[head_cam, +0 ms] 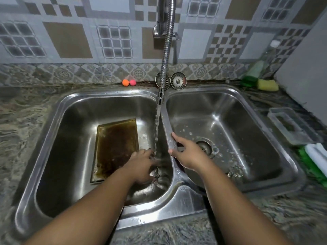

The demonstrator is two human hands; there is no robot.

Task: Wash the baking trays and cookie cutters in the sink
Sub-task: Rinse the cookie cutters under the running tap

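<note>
The baking tray (pixel 115 149) lies flat on the floor of the left basin (pixel 74 138) of the sink (pixel 177 207), below and to the left of the tap (pixel 160 97). Its surface is brown with residue. No cookie cutter can be identified. A small metal ring (pixel 154 172) directly below the tap may be a cutter or the drain fitting.

Water (pixel 157 128) runs from the tap into the left basin, just right of the tray. The left hand (pixel 143 167) is in the stream, at the tray's near right corner. Its fingers are blurred, so whether they hold anything cannot be told. The right hand (pixel 184 153) rests on the divider (pixel 165 121), below and right of the tap. Its fingers are straight and spread wide, and it holds nothing.

Two strainers (pixel 178 80) lean against the wall just behind the tap. A yellow sponge (pixel 268 84) and a green soap bottle (pixel 254 71) stand well to the right of the tap.

Step in hand, as judged: wetting and rinsing. Scrubbing has not begun, and the tray looks unwashed.

Next move, as judged:
- Bring the sponge and soap to the left basin with the free right hand.
- Steady the tray with the left hand, since wet metal is likely to slide.
- Apply firm pressure; the residue looks baked on.
</note>
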